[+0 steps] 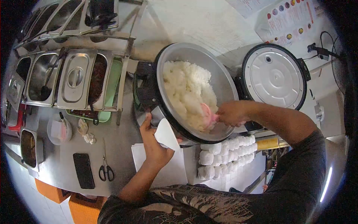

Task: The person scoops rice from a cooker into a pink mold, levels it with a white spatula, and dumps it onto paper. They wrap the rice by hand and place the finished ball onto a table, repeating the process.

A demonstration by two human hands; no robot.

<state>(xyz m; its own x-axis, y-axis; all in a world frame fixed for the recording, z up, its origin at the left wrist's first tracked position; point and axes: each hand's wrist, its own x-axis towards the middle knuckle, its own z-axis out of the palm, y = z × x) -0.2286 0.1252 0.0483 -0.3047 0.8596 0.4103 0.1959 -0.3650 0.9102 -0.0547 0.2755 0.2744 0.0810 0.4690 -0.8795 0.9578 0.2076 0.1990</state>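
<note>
My right hand point(235, 113) is closed around the handle of a pink rice paddle point(207, 115). The paddle's blade is partly sunk in white cooked rice point(188, 84) inside a large rice cooker point(223, 80), whose pot is tilted in my view. In front of the cooker, my left hand point(153, 147) grips a curved sheet of white paper point(166, 134); some fingers are hidden behind it. Below that hand lies a stack of white paper sheets point(174, 166) on the steel counter.
Rows of white wrapped parcels point(227, 155) sit right of the paper stack. The cooker's round lid point(276, 76) stands open at right. Scissors point(106, 170) and a black phone point(84, 170) lie at left. Metal food pans point(75, 76) line the back left.
</note>
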